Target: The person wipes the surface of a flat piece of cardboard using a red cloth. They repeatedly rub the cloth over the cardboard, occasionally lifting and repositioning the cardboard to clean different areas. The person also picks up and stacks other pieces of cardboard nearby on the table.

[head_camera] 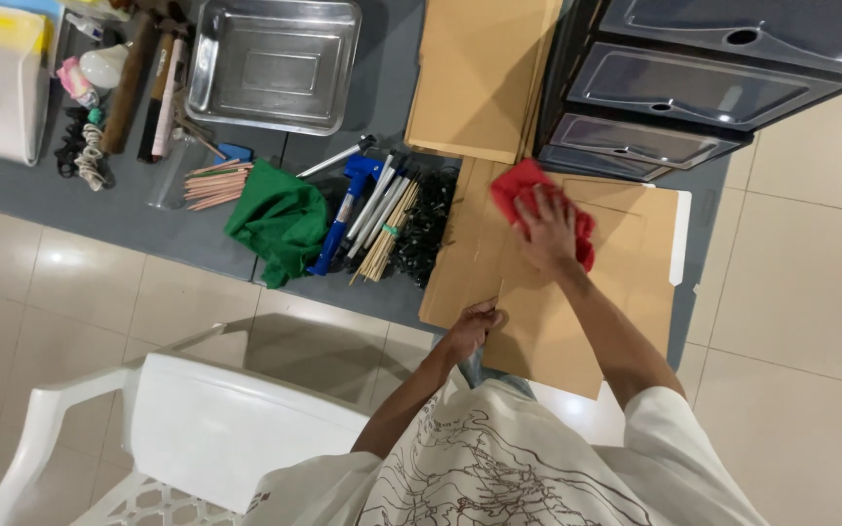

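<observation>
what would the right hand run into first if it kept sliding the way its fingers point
Probably only the red cloth under the right hand, then the black drawer unit beyond it, though depth is unclear.

2 cloths: red point(528, 190), green point(280, 219); 1 steel tray point(275, 63); 1 chair point(177, 429).

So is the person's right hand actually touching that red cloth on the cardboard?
Touching. The head view shows the right hand lying flat on top of the red cloth, fingers spread over it, pressing it against the cardboard sheet.
</observation>
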